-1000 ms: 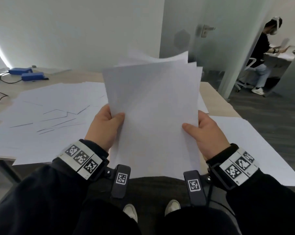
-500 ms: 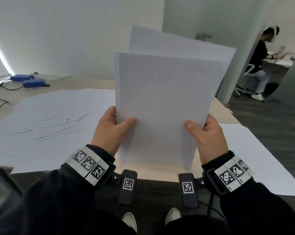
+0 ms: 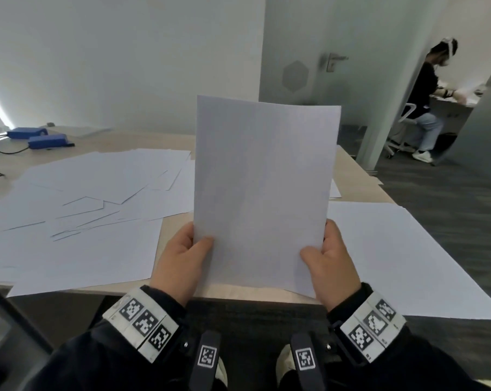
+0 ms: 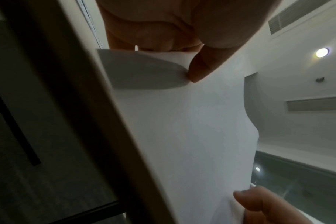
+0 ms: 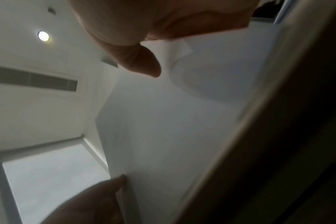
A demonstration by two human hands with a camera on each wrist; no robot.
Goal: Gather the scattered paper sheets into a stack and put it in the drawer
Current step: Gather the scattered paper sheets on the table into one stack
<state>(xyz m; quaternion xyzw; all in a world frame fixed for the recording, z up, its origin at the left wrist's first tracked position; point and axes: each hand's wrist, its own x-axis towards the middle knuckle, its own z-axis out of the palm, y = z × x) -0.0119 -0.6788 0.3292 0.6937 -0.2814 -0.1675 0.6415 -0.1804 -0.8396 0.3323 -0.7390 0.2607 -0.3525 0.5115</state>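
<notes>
I hold a squared-up stack of white paper sheets [image 3: 262, 193] upright, its lower edge near the front rim of the wooden table [image 3: 255, 290]. My left hand [image 3: 182, 259] grips the stack's lower left side, thumb on its front face. My right hand [image 3: 330, 262] grips the lower right side the same way. The stack [image 4: 186, 128] fills the left wrist view under my left thumb [image 4: 199, 69]. The stack [image 5: 163, 121] also shows in the right wrist view under my right thumb [image 5: 144, 62]. Several more loose sheets [image 3: 78, 204] lie overlapped on the table's left half. No drawer shows.
A large white sheet [image 3: 402, 258] overhangs the table's right corner. Two blue devices [image 3: 45, 141] with black cables sit at the far left. Another person [image 3: 424, 100] sits at a desk beyond a grey pillar at the right. A dark chair part [image 3: 4, 328] stands at the lower left.
The fanned, uneven sheets have been drawn into one even stack. Both hands have brought it lower and closer to the table's front edge, still upright.
</notes>
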